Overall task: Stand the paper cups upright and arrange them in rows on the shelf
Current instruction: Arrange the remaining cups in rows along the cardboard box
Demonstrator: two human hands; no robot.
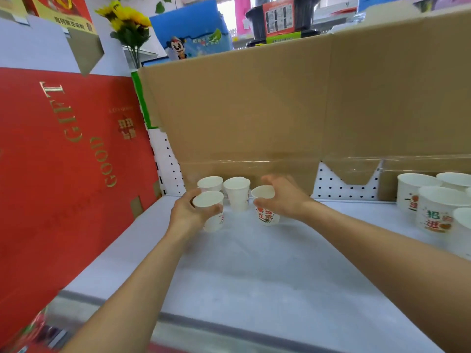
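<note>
Several small white paper cups with red print stand at the back of the white shelf [254,263]. My left hand [187,212] grips one cup [211,212] around its side, tilted slightly toward me. My right hand [283,197] holds another cup [265,207] from the right, upright on the shelf. Two more cups stand upright behind them: one at the back left [210,184] and one in the middle [237,193], close together near the pegboard wall.
A large red gift box [63,161] leans along the shelf's left side. A brown cardboard sheet [280,103] covers the back wall. Several bigger white paper bowls [433,207] with printed characters stand at the right. The shelf's front edge [229,324] runs below my forearms.
</note>
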